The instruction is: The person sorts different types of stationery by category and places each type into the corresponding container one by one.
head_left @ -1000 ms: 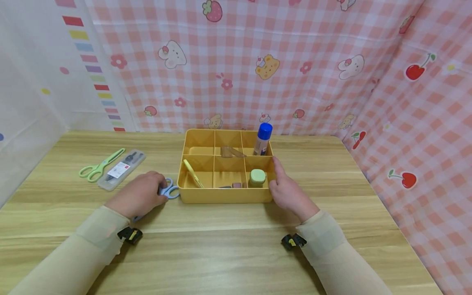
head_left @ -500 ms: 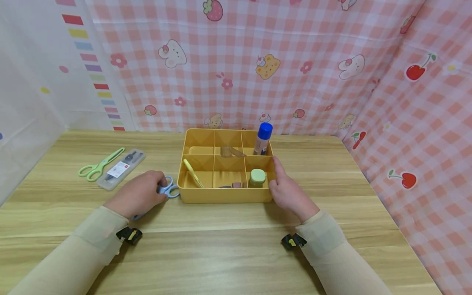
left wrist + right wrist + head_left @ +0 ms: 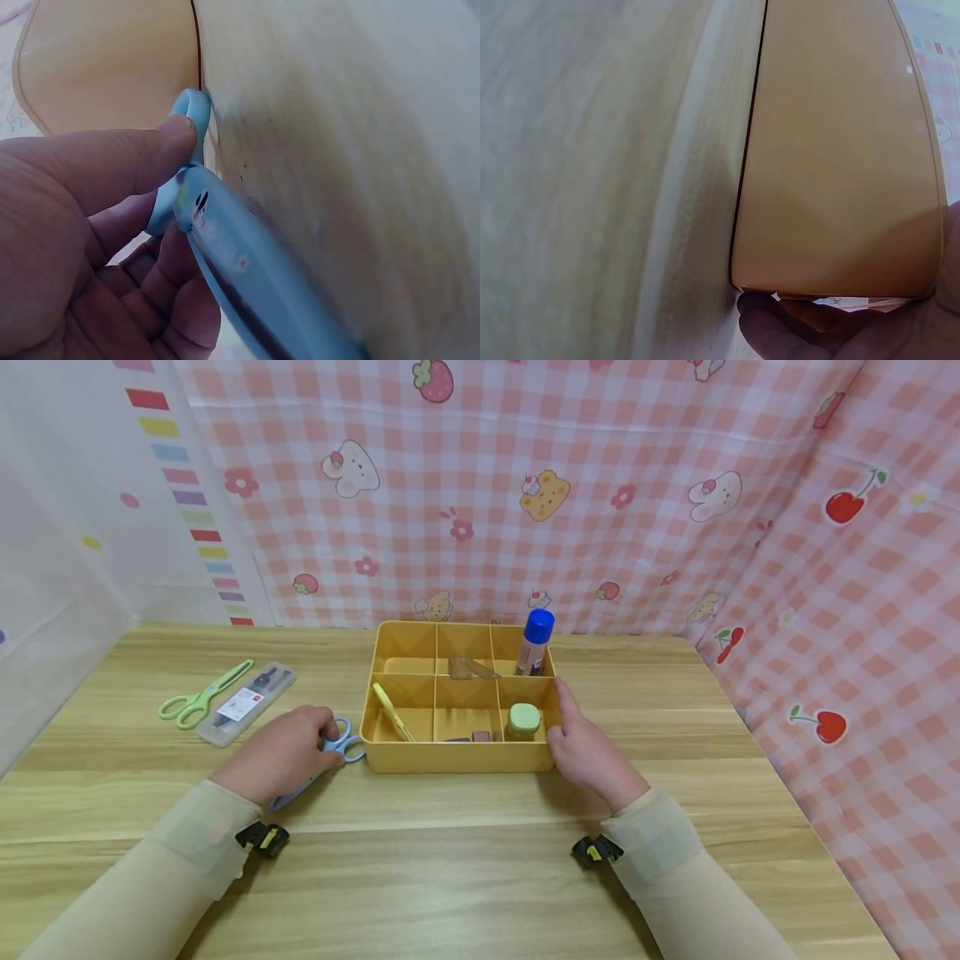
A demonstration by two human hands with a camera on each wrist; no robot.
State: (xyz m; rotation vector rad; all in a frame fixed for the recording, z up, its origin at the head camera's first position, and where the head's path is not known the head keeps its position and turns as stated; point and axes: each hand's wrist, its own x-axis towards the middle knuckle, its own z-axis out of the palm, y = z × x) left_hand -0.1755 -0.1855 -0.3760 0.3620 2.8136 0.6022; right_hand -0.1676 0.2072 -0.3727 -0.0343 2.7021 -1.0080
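Note:
In the head view my left hand [image 3: 281, 756] pinches a pair of light blue scissors [image 3: 351, 747] near the finger loops, left of a yellow divided organizer box [image 3: 461, 758]. The left wrist view shows the thumb on a loop of the scissors [image 3: 259, 259], with the blade end towards the wrist. The loops lie close to the box's left wall; whether they touch it I cannot tell. My right hand [image 3: 596, 756] rests against the box's right side, index finger stretched along it. In the right wrist view its fingers [image 3: 780, 330] lie along that side of the box [image 3: 840, 165].
Inside the box are a yellow pen [image 3: 392, 712], a green-lidded jar [image 3: 523, 720], a blue-capped glue stick [image 3: 532, 647], a brown item [image 3: 471, 669] and small blocks [image 3: 481, 737]. Green scissors [image 3: 202, 697] and a clear case [image 3: 247, 703] lie at the left.
The blue scissors have shifted slightly under my left hand, and more of their blade end shows below it. The right hand and the box have stayed put.

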